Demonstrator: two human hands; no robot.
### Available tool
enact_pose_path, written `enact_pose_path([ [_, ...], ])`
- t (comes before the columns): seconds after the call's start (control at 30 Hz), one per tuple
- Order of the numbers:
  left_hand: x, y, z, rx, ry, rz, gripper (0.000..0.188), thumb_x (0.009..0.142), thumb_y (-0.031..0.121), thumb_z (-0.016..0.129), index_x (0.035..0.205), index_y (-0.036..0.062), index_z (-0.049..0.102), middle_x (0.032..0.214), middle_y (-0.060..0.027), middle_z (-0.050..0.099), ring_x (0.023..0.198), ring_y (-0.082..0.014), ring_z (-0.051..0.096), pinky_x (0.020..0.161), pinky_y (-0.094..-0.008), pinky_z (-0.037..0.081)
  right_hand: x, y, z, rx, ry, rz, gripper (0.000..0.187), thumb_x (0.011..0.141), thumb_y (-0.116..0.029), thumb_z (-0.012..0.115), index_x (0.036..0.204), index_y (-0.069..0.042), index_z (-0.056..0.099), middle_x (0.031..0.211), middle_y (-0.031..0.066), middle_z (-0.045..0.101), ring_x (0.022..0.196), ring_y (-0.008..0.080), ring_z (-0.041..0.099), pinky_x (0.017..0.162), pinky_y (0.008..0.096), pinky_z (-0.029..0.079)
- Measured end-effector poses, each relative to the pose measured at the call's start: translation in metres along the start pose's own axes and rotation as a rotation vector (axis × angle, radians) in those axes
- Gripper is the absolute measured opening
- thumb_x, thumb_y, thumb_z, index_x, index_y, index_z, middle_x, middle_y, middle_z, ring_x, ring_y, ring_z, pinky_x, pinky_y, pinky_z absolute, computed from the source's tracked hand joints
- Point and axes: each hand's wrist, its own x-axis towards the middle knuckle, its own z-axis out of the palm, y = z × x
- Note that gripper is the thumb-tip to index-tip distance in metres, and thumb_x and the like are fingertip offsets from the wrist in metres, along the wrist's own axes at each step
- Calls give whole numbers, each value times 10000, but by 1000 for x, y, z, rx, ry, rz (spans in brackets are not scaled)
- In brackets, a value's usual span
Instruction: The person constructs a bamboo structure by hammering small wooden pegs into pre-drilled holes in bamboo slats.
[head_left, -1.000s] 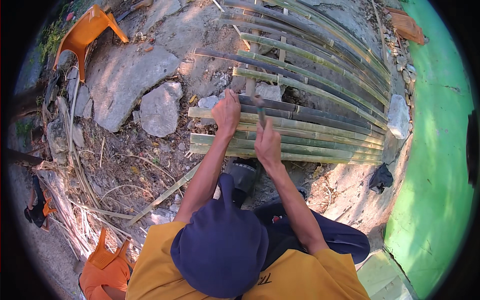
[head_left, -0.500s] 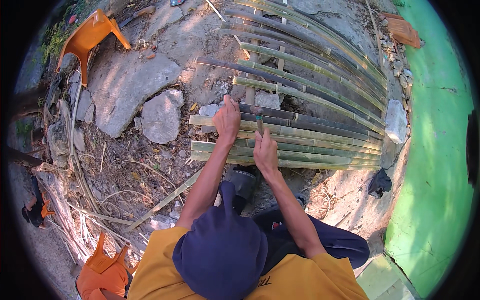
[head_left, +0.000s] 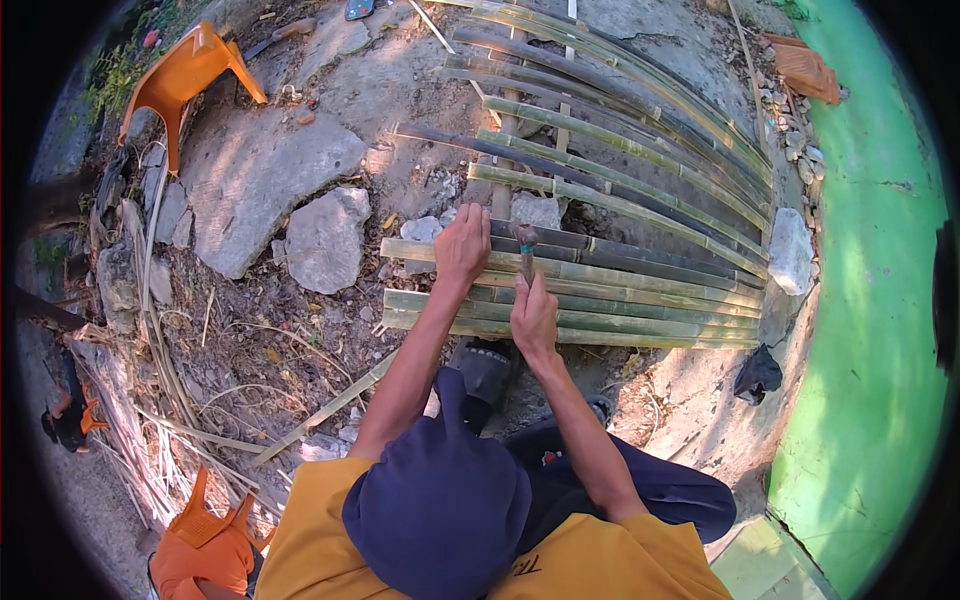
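The person squats over a panel of split bamboo slats (head_left: 620, 270) laid on rough ground (head_left: 250, 180), the slats running across and bound to a few crosswise strips; the left hand (head_left: 462, 248) lies flat, fingers spread and pressing, on the nearest slats close to the panel's left edge; the right hand (head_left: 533, 318) is closed around the handle of a hammer (head_left: 524, 242), whose dark head stands just beside the left hand and over the slats, though whether the head touches the bamboo is hard to tell from this angle; both forearms come up from the lower edge, past the dark blue cap (head_left: 438, 505) and yellow shirt (head_left: 610, 560); a grey stone (head_left: 325, 238) sits on the ground just left of the panel, with a smaller pale one (head_left: 538, 210) tucked against the slats beyond the hammer; an orange plastic chair (head_left: 185, 80) stands tipped near the upper left, well apart from the work; a green wall (head_left: 870, 330) runs along the right side, and a whitish stone (head_left: 790, 250) rests at the panel's right edge
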Motion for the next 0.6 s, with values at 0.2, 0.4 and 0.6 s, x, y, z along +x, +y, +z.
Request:
enact_pose_path([
  [0.2, 0, -3, 6, 16, 29, -18, 230, 1089, 282, 452, 981, 95, 533, 909, -157, 604, 754, -414, 647, 622, -516, 521, 5, 2, 4, -58, -38, -35, 263, 1080, -198, 493, 1049, 61, 525, 697, 308, 594, 678, 530, 616, 578, 585, 409],
  [0.4, 0, -8, 7, 32, 24, -40, 240, 1089, 286, 453, 982, 87, 536, 917, -162, 618, 736, -420, 648, 617, -525, 519, 7, -37, -24, 60, -27, -7, 209, 1075, -167, 509, 1077, 42, 514, 676, 277, 594, 659, 500, 632, 550, 556, 412],
  [0.6, 1, -7, 14, -21, 49, -29, 259, 1091, 297, 445, 981, 86, 548, 922, -165, 638, 750, -434, 644, 630, -535, 518, 17, -3, -8, -196, -103, -16, 162, 1064, -141, 522, 1072, 21, 510, 677, 264, 606, 670, 502, 646, 543, 554, 439],
])
